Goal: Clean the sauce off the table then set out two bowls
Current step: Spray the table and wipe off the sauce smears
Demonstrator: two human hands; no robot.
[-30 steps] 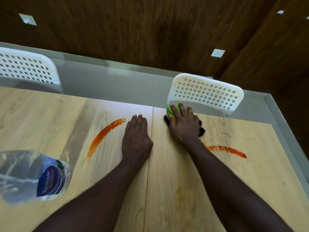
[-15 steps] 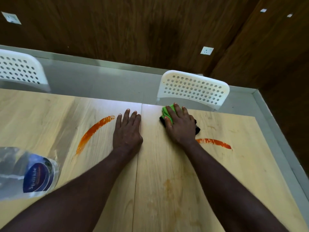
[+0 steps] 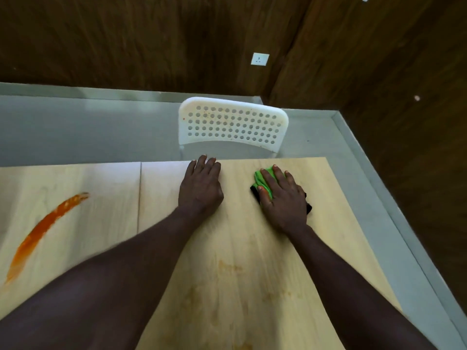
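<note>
Right hand (image 3: 283,200), flat on the cloth (image 3: 262,181), had wiped rightward — only the left streak (image 3: 48,228) remained. Left hand (image 3: 201,188) lay flat, bracing.

- Orange sauce streak (image 3: 45,231): a long curved smear on the pale wooden tabletop (image 3: 252,286), far left.
- Green-and-black cloth (image 3: 262,181): crumpled, near the tabletop's far right corner.

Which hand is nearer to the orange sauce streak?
Left. The left hand lies flat on the table, right of the streak; the right hand presses the cloth farther to the right.
</note>
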